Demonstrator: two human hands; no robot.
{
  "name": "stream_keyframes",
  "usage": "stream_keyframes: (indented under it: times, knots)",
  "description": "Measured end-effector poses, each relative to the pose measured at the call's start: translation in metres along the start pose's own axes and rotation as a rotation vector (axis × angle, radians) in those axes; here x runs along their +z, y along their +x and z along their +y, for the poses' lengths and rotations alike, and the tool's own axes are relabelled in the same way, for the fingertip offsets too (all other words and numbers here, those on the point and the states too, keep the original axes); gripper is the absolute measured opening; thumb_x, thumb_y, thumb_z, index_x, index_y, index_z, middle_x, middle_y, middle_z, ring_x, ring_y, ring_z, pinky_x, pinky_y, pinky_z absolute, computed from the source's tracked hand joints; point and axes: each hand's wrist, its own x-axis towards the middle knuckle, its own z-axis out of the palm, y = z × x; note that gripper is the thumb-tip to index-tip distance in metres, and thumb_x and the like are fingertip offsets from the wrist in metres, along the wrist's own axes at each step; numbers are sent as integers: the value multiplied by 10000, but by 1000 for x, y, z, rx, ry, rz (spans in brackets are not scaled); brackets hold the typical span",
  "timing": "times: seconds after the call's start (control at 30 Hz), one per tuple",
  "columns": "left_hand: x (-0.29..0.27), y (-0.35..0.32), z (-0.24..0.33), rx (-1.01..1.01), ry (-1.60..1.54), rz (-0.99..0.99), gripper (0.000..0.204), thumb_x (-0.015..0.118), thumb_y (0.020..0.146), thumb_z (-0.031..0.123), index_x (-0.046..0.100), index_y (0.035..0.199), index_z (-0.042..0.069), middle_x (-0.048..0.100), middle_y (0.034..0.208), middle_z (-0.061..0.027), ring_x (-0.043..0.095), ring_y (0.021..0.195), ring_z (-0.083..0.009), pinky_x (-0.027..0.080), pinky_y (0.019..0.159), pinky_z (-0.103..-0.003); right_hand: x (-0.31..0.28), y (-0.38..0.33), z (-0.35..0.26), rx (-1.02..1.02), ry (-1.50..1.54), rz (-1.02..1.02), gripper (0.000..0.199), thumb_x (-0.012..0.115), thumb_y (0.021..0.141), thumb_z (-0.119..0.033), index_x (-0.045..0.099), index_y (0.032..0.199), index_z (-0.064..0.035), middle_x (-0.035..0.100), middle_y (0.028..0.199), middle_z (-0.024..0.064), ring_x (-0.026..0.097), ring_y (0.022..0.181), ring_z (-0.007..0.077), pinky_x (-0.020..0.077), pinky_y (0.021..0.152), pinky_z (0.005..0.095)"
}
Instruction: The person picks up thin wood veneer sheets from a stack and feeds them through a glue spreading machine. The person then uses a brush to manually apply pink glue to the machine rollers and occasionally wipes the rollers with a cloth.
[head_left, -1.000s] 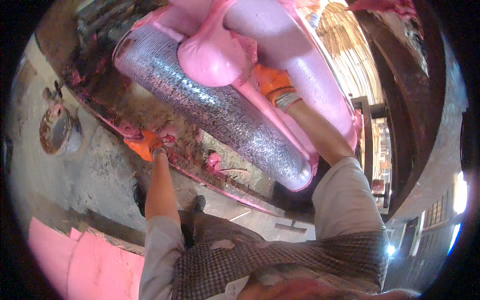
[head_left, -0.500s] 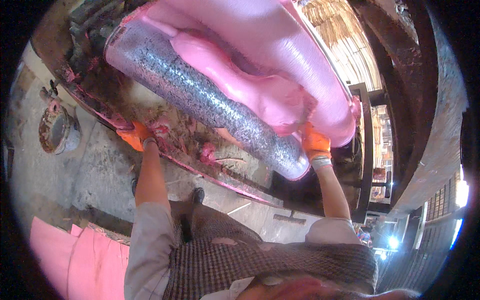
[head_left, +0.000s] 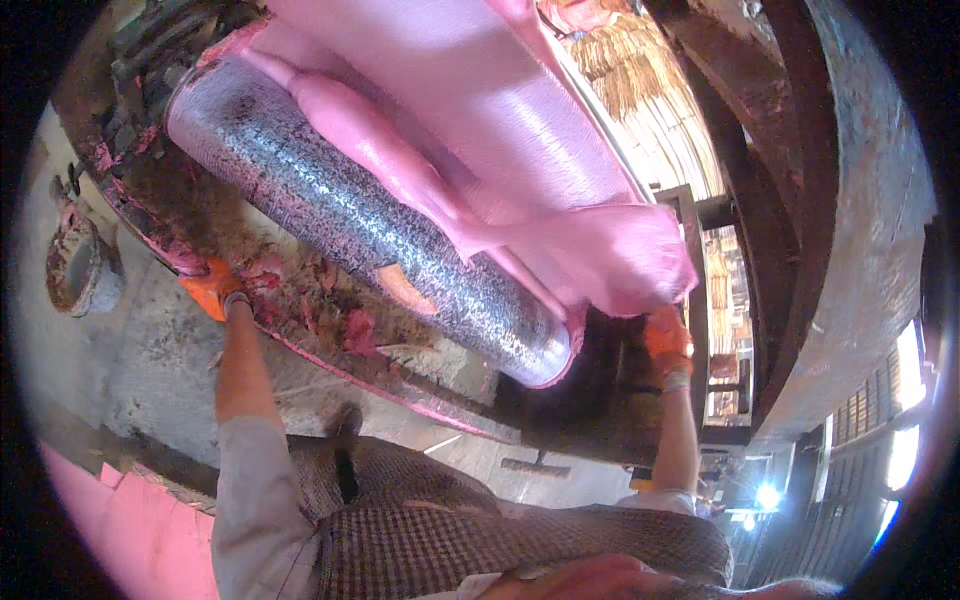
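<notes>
A wide pink rubber sheet (head_left: 480,110) lies over a shiny metal roller (head_left: 350,220) of a big mill, with a long pink roll of rubber (head_left: 370,150) along the roller's upper side. My right hand (head_left: 666,340), in an orange glove, is at the roller's right end, closed on the sheet's drooping lower corner (head_left: 620,265). My left hand (head_left: 208,290), also orange-gloved, rests on the rim of the stained tray (head_left: 300,310) below the roller's left part; its fingers are hidden from me.
Pink scraps (head_left: 358,330) litter the tray. A round rusty pan (head_left: 85,272) stands on the concrete floor at left. Flat pink sheets (head_left: 120,530) lie at lower left. Dark beams (head_left: 760,170) and a wall rise at right.
My right hand has come off the top of the rubber and moved down to the roller's right end. The thick pink lump has spread into a wide sheet. My left hand stayed on the tray rim.
</notes>
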Motion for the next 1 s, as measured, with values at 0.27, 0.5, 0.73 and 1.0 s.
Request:
stream_keyframes:
  times: [0.27,0.5,0.73,1.0]
  knots:
    - [-41,-21,17,-63,-52,-130,628,604,840,533,504,1312,130,618,1279,-150,613,1120,-413,495,891,-521,53,205,93,-88,-122,-62,249,520,956,-305,613,1123,-146,659,951,106,626,865,310,490,725,442]
    - [-19,8,-22,25,-196,-39,691,614,852,498,447,1402,115,571,1358,-165,576,1192,-400,470,963,-493,6,274,46,-296,-71,-75,272,548,955,-307,599,1167,-144,632,910,65,587,797,249,460,671,388]
    - [-31,10,-17,30,-154,-115,798,612,867,474,358,1514,82,461,1499,-168,486,1336,-368,421,1077,-452,-22,261,-44,-434,178,-46,305,575,955,-309,586,1210,-142,604,868,24,549,729,189,430,617,334]
    - [-36,11,-28,27,-45,-83,774,599,880,493,367,1503,96,455,1496,-163,513,1299,-369,446,1055,-456,-92,206,-243,-707,611,-75,352,606,954,-310,570,1259,-140,573,820,-22,504,650,120,395,555,272]
